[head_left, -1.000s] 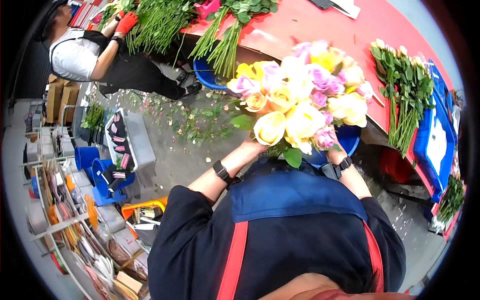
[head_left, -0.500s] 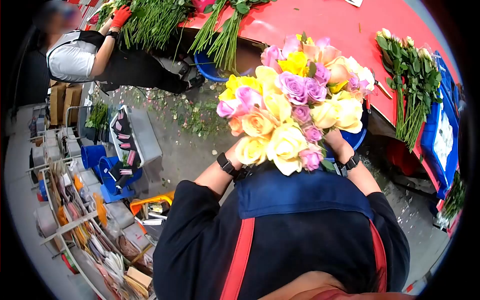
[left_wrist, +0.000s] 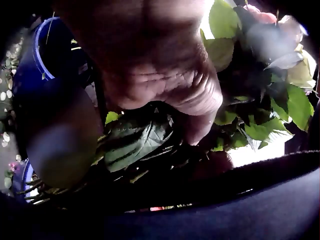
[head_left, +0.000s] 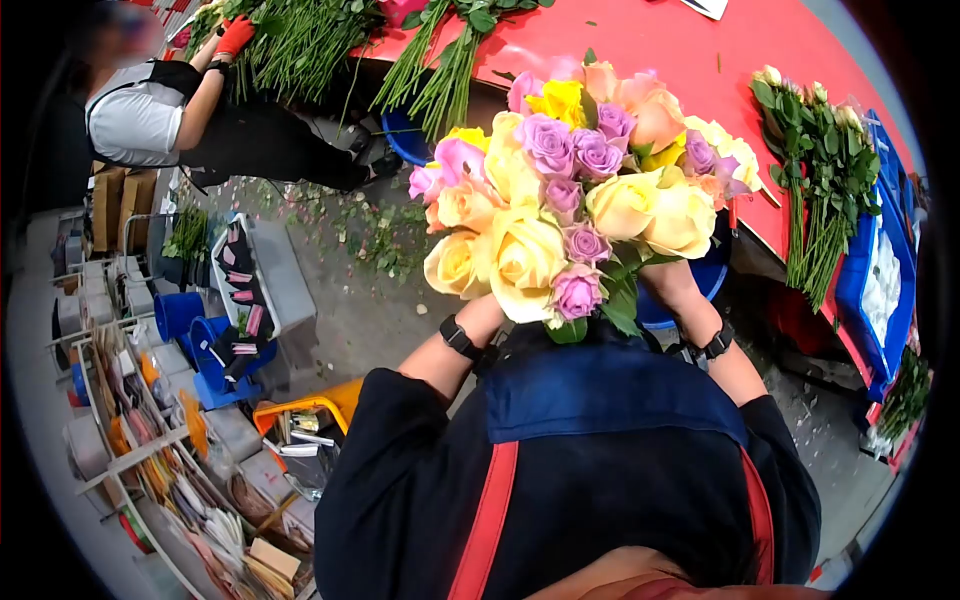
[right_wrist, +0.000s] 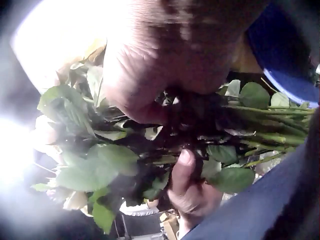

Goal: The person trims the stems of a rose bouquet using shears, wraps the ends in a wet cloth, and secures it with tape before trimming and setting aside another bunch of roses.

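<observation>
A mixed rose bouquet (head_left: 525, 255) in cream, yellow, peach and lilac is held in front of my apron, blooms facing up toward the head camera. My left hand (head_left: 483, 318) grips it from the left, mostly hidden under the flowers. On the other side my right hand (head_left: 672, 282) grips the stems just below the blooms. The right wrist view shows my right hand (right_wrist: 145, 70) curled round the leafy stems (right_wrist: 280, 137), with the left thumb (right_wrist: 185, 172) pressed to them opposite. In the left wrist view, leaves (left_wrist: 137, 142) show beneath my left hand (left_wrist: 165, 75).
Ahead is a red table (head_left: 640, 35) with bunches of green stems (head_left: 440, 75) and white roses (head_left: 815, 170). A blue bucket (head_left: 708, 270) stands below the bouquet, a blue crate (head_left: 868, 300) at right. Another person (head_left: 140, 110) in red gloves works at left, near shelving (head_left: 130, 450).
The bouquet has shifted left and turned so its blooms show more squarely. Both hands stay on it, the right arm now more visible. At left, the other person keeps handling stems.
</observation>
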Demonstrator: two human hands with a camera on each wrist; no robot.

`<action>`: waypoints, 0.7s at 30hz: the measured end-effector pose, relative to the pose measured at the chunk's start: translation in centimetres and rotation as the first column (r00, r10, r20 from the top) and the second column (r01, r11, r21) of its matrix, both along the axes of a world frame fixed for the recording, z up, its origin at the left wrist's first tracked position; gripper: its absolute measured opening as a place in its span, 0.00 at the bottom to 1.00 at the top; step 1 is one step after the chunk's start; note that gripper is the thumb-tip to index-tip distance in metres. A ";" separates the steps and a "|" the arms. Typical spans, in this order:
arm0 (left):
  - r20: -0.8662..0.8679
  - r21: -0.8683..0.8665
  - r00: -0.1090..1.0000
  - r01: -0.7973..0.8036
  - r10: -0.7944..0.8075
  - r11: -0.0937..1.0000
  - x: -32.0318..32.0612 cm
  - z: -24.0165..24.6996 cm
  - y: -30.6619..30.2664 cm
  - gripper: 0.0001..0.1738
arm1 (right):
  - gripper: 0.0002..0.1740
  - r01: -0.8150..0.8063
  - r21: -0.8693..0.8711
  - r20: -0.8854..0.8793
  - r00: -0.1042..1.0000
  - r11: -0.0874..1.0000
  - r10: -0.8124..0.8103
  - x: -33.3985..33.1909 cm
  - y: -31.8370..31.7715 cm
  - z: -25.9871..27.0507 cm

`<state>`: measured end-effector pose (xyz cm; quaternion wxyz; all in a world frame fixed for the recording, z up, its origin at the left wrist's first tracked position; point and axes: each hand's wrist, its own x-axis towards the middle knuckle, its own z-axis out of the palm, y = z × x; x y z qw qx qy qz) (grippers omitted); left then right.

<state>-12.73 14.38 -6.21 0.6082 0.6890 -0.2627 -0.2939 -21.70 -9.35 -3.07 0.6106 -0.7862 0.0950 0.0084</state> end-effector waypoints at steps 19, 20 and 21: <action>-0.193 -0.018 0.971 -0.148 0.142 0.989 1.0 1.3 3.6 0.31 | 0.22 -0.098 0.226 -0.023 0.994 0.969 0.106 0.6 0.6 5.5; -0.202 -0.017 0.968 -0.155 0.148 0.988 1.0 1.3 3.7 0.31 | 0.22 -0.056 0.293 -0.063 0.995 0.955 0.078 0.5 0.7 5.8; -0.199 -0.012 0.969 -0.152 0.146 0.988 0.9 1.4 3.9 0.31 | 0.22 -0.011 0.355 -0.107 0.993 0.935 0.052 0.4 0.7 6.0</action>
